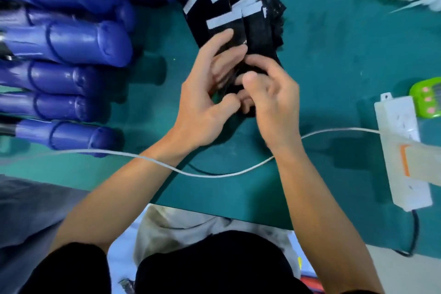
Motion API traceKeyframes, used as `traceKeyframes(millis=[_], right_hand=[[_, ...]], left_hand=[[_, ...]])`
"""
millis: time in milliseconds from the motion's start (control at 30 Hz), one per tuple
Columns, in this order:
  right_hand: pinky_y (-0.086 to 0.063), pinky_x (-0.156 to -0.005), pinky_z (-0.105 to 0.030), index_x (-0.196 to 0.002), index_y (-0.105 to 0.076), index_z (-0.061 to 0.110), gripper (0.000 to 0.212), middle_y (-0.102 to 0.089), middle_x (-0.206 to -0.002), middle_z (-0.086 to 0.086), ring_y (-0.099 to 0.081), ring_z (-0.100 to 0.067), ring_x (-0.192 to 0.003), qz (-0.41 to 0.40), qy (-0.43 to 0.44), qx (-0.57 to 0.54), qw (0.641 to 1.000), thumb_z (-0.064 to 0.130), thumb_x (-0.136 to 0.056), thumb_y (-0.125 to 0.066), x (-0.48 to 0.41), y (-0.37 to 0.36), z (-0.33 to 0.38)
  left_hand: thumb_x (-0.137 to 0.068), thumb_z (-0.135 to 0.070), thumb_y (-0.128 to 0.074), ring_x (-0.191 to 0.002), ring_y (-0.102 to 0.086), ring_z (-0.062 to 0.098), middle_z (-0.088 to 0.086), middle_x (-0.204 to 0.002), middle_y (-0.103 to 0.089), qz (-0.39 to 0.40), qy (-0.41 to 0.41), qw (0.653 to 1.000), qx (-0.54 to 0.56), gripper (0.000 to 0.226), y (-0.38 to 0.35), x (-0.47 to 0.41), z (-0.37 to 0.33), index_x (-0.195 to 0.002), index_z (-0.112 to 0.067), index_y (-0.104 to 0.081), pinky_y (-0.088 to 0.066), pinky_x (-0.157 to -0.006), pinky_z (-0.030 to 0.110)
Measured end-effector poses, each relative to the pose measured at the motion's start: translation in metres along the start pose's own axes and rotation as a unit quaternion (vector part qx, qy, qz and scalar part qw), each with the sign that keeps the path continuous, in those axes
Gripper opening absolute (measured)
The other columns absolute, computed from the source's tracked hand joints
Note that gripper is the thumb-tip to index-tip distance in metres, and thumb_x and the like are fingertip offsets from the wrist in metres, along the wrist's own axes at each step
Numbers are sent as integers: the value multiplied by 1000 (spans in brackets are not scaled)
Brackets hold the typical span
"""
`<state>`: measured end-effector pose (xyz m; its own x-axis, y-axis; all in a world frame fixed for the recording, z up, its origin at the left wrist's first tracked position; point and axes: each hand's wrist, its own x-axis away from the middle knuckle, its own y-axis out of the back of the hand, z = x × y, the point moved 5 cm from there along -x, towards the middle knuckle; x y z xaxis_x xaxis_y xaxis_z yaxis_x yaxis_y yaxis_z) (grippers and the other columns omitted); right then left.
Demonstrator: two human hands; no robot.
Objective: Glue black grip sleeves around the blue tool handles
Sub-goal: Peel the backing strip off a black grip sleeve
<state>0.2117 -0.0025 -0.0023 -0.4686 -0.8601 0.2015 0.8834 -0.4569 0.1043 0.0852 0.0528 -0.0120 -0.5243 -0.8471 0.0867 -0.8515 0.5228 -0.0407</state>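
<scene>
One black grip sleeve [239, 69] is pinched between your left hand [202, 102] and right hand [274, 102], both close together, at the near end of the sleeve pile [238, 7] on the middle of the table [334, 55]. Probably you are freeing it from the rest. Pull slowly and hold only its edges, so it does not crease. The blue tool handles [71, 43] wait along the left edge.
</scene>
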Motion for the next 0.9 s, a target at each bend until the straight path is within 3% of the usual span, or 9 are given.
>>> traceKeyframes(millis=[133,233,333,400,500,600,667,767,900], right_hand=[[-50,-52,-25,-121,-68,25,40,-72,-68,0,-68,-17,-54,-33,-14,49,998,6,-87,-62,-10,19,-15],[-55,-58,-28,-121,-69,26,42,-73,-76,1,-72,-19,-64,-89,14,40,995,3,-88,-59,-5,21,-13],[-57,-77,-29,-123,-70,27,38,-76,-96,5,-74,-13,-85,-135,82,73,985,7,-92,-63,5,13,-3],[-57,-82,-24,-120,-73,24,34,-76,-103,8,-74,-10,-92,-134,110,115,978,6,-94,-64,12,4,0],[-58,-82,-26,-119,-77,12,30,-76,-108,3,-73,-12,-92,-110,146,177,967,0,-95,-63,18,-8,2],[-60,-85,-35,-120,-76,6,30,-77,-112,-2,-74,-17,-96,-84,182,202,959,-4,-94,-64,21,-15,5],[-60,-87,-41,-120,-75,4,29,-78,-110,-4,-74,-21,-96,-77,196,217,953,-4,-94,-64,22,-16,6],[-60,-89,-41,-120,-76,6,29,-78,-108,-4,-74,-23,-96,-71,188,228,953,-2,-96,-62,24,-15,2],[-60,-89,-40,-119,-77,8,28,-79,-108,-2,-75,-20,-97,-68,179,229,955,-2,-96,-63,29,-13,-3]], left_hand=[[-80,18,-47,-120,-70,27,1,-127,-72,-29,-1,999,30,66,5,-16,-11,-132,-21,-58,-61,-88,37],[-84,17,-50,-99,-76,23,-2,-105,-78,-87,-118,985,-88,43,36,-17,-31,-112,-7,-72,-60,-86,36],[-83,21,-50,-96,-75,20,2,-104,-75,-178,-304,883,-309,36,72,2,-63,-98,1,-76,-59,-89,35],[-77,26,-46,-104,-73,16,3,-108,-73,-250,-334,829,-372,46,95,23,-81,-101,-1,-74,-56,-94,34],[-69,12,-51,-125,-61,25,5,-127,-68,-287,-226,779,-510,58,142,39,-94,-119,-10,-68,-46,-110,42],[-73,-7,-54,-135,-48,29,8,-141,-55,-228,-44,790,-567,68,172,36,-91,-140,-20,-53,-36,-117,41],[-75,-14,-60,-134,-47,30,11,-144,-50,-201,-21,792,-575,70,168,33,-89,-144,-20,-49,-37,-116,40],[-74,-30,-71,-127,-48,30,14,-142,-49,-178,-17,764,-620,76,163,24,-88,-146,-25,-49,-41,-112,49],[-84,-40,-76,-118,-54,29,11,-128,-61,-211,-69,710,-669,53,171,19,-85,-133,-23,-65,-27,-121,62]])
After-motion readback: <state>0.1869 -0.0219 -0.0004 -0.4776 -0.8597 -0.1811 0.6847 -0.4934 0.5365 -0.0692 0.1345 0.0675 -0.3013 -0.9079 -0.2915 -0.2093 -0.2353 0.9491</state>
